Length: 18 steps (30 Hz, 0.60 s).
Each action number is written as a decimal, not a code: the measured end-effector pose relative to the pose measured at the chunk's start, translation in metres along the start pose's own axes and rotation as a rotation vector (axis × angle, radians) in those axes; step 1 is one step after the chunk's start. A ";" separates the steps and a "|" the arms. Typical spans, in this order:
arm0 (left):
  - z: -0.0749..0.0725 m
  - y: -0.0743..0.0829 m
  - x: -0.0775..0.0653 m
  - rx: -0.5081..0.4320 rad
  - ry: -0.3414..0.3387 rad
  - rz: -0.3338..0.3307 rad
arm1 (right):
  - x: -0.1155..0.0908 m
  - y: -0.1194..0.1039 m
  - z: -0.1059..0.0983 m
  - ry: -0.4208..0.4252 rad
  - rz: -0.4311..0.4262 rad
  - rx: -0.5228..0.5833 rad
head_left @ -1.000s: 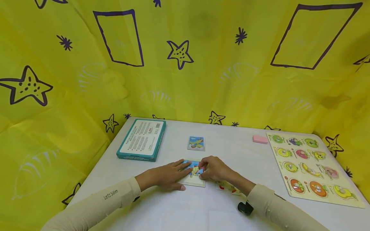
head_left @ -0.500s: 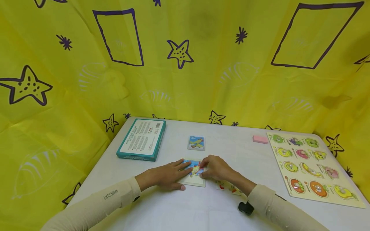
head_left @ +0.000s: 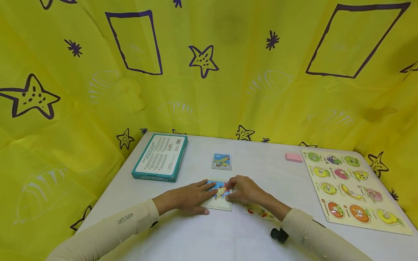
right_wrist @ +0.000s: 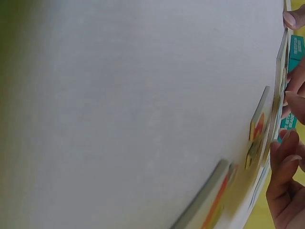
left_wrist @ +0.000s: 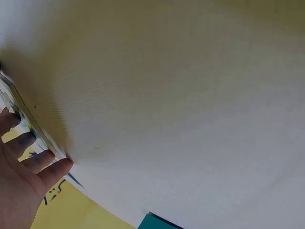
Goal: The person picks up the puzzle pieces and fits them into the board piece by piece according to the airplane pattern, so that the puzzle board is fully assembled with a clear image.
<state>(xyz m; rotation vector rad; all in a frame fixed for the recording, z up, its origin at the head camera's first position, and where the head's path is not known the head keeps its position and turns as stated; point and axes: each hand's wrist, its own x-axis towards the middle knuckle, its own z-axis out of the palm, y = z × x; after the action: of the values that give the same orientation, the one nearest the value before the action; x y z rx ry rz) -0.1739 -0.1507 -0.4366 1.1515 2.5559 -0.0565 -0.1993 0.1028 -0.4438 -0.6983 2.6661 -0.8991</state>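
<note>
A small puzzle board [head_left: 217, 206] with a pale frame lies on the white table, its blue and yellow picture partly covered by hands. My left hand [head_left: 192, 197] rests on its left side with fingers spread, fingertips on the picture; the left wrist view shows the same hand [left_wrist: 28, 167] at the board's edge. At the board's right side, my right hand [head_left: 243, 190] pinches a puzzle piece with red on it between thumb and curled fingers, low over the picture. The piece is mostly hidden by the fingers. Loose puzzle pieces [head_left: 249, 209] lie right of the board, partly under the right forearm.
Behind the board lies a small picture puzzle [head_left: 222, 161] showing a yellow plane-like shape. A teal box [head_left: 160, 156] stands at the back left. To the right are a pink block [head_left: 294, 157] and a large fruit peg board [head_left: 351, 188]. A black object [head_left: 279, 235] sits by the right cuff.
The right fingers have shifted very slightly over the right side of the board, with the red-marked piece. The left hand stays in place.
</note>
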 end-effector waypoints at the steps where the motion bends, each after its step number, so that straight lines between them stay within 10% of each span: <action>1: 0.000 0.000 0.001 -0.002 0.001 0.000 | -0.001 0.001 -0.001 -0.002 -0.013 -0.001; 18: -0.006 0.005 0.008 -0.020 0.016 -0.006 | -0.031 0.025 -0.024 0.007 0.042 0.051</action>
<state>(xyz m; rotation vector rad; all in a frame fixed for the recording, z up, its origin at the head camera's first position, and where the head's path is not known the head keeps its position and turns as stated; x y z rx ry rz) -0.1766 -0.1402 -0.4332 1.1420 2.5676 -0.0238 -0.1906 0.1483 -0.4380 -0.6260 2.6440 -0.9562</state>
